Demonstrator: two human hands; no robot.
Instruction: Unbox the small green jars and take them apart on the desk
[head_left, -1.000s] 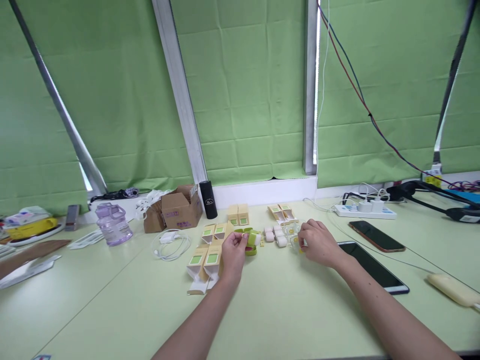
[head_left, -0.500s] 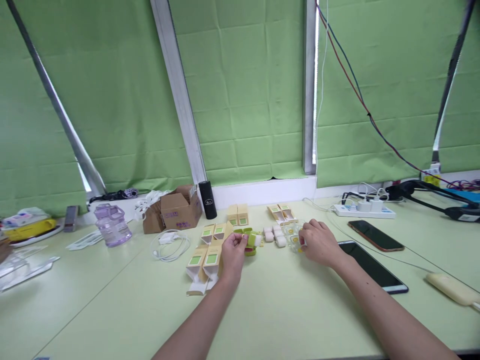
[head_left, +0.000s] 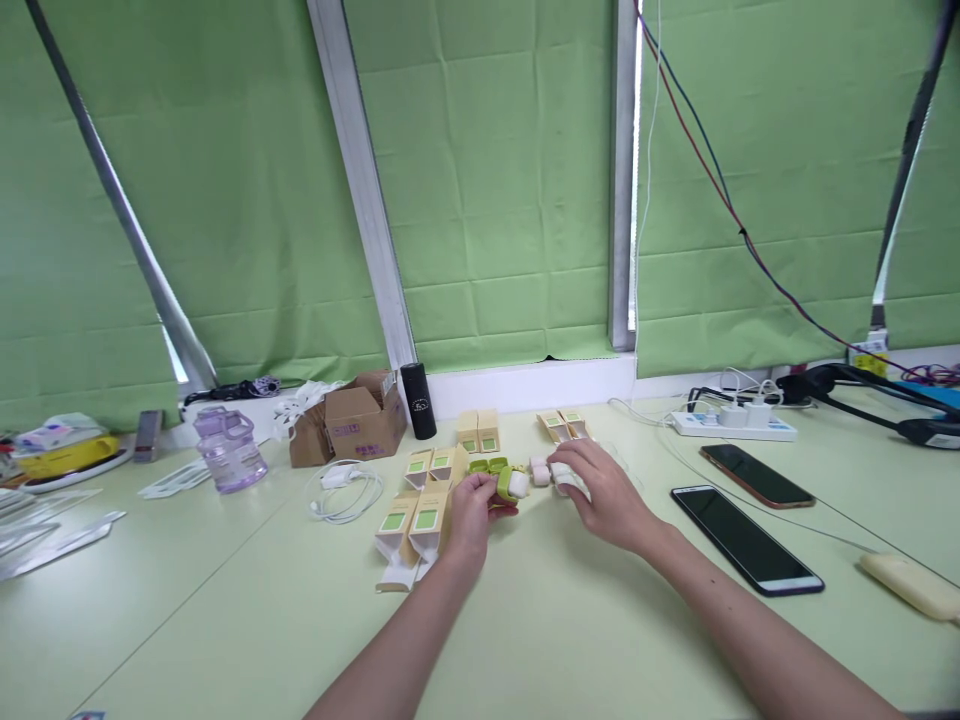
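Note:
My left hand (head_left: 471, 512) is closed around a small green case (head_left: 511, 485) with a white piece in it, held just above the table. My right hand (head_left: 598, 492) lies to its right with curled fingers over small white blocks (head_left: 541, 472); what it grips is hidden. Several tan cartons with green labels (head_left: 420, 505) lie to the left of my left hand, more cartons (head_left: 480, 430) stand behind, and a further pair of cartons (head_left: 564, 423) sits farther right.
Two phones (head_left: 742, 535) lie to the right, with a power strip (head_left: 731, 424) behind them. A cardboard box (head_left: 358, 422), a black cylinder (head_left: 417, 400), a coiled white cable (head_left: 343, 490) and a purple bottle (head_left: 229, 450) stand to the left.
My right hand has moved left, from the clear packets toward the white blocks beside my left hand. The left hand keeps the green case in about the same spot.

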